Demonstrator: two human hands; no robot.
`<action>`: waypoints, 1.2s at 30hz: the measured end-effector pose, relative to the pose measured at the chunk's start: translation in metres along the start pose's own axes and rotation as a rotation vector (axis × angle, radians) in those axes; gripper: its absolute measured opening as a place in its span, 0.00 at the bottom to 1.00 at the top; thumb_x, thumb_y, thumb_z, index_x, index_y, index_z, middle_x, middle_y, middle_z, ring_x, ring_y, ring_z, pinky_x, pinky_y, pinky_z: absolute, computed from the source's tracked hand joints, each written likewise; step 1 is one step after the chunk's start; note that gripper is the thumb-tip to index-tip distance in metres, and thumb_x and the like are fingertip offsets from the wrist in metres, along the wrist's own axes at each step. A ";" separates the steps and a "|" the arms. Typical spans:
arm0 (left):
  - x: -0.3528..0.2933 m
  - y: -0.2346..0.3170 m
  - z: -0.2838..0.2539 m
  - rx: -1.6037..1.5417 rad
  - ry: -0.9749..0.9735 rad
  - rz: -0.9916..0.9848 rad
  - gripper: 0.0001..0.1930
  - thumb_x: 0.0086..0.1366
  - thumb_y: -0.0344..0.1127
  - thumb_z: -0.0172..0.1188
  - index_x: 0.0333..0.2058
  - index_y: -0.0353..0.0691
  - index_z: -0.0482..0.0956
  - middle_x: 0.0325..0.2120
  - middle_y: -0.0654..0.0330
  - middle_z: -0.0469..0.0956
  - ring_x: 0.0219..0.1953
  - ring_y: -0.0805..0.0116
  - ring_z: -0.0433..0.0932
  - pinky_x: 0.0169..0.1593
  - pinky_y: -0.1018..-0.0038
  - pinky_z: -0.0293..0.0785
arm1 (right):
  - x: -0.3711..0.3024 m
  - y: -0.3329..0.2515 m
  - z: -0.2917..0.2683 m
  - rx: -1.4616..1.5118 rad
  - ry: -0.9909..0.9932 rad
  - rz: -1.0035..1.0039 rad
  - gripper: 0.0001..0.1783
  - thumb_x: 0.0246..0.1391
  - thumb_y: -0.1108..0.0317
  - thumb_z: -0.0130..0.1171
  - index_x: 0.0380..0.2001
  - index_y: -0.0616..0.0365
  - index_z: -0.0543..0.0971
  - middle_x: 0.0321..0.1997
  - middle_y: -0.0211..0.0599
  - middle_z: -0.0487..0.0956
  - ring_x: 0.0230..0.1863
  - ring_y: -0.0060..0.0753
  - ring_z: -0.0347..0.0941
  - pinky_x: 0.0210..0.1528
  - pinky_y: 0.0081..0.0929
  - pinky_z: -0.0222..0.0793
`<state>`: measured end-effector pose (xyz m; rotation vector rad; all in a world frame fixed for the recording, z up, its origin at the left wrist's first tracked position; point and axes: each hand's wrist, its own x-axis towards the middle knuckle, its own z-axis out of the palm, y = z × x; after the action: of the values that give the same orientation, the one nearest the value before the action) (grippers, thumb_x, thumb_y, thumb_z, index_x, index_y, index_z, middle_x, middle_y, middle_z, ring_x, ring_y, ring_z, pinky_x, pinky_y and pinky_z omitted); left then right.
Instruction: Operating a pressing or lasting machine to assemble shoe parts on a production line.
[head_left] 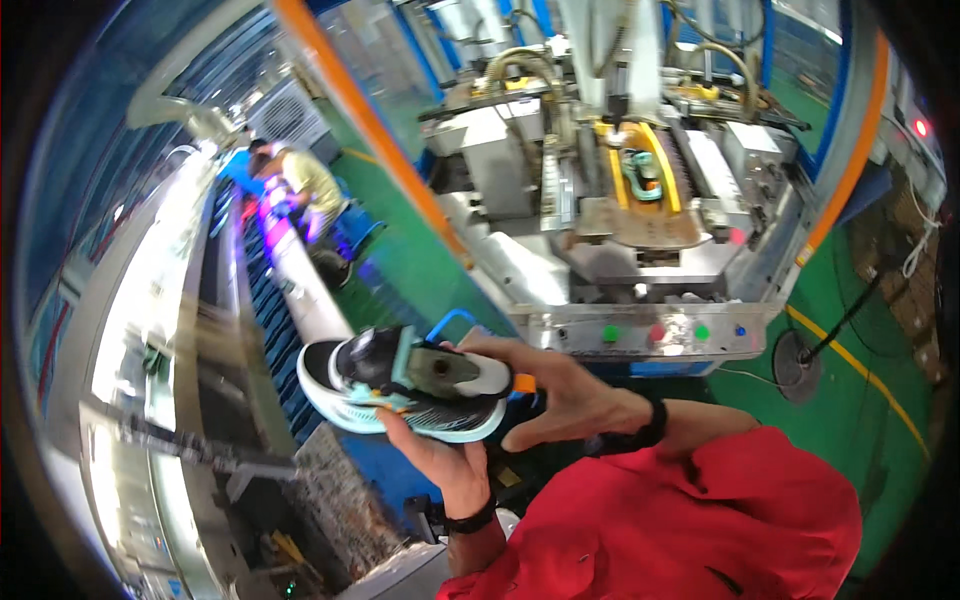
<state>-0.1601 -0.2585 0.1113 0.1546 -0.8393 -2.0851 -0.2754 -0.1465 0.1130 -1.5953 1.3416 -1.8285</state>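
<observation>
black-and-mint shoe (405, 385), held aloft by left hand (447, 465) under sole, flanked at heel by curved right hand (570, 392), grip unclear; probably firm, weighty around grey insert (440, 370); best gripped sole-and-heel.

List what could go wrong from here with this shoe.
The shoe is held up by the left hand, with the right hand at its heel, so it might drop if the grip slips. Its toe points toward the conveyor and might knock it, though the gap is hard to judge.
</observation>
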 end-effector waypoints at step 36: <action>0.268 -0.484 0.099 0.982 -0.585 -0.276 0.31 0.48 0.32 0.65 0.53 0.31 0.69 0.42 0.44 0.78 0.46 0.51 0.78 0.52 0.66 0.71 | -0.041 0.096 -0.549 -0.900 1.030 0.916 0.30 0.37 0.57 0.68 0.39 0.72 0.76 0.34 0.48 0.78 0.36 0.37 0.77 0.37 0.31 0.73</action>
<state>-0.6940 -0.2160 -0.0609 0.1853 -2.2630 -1.7817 -0.7906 0.0645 0.0616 0.1084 2.9260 -1.4167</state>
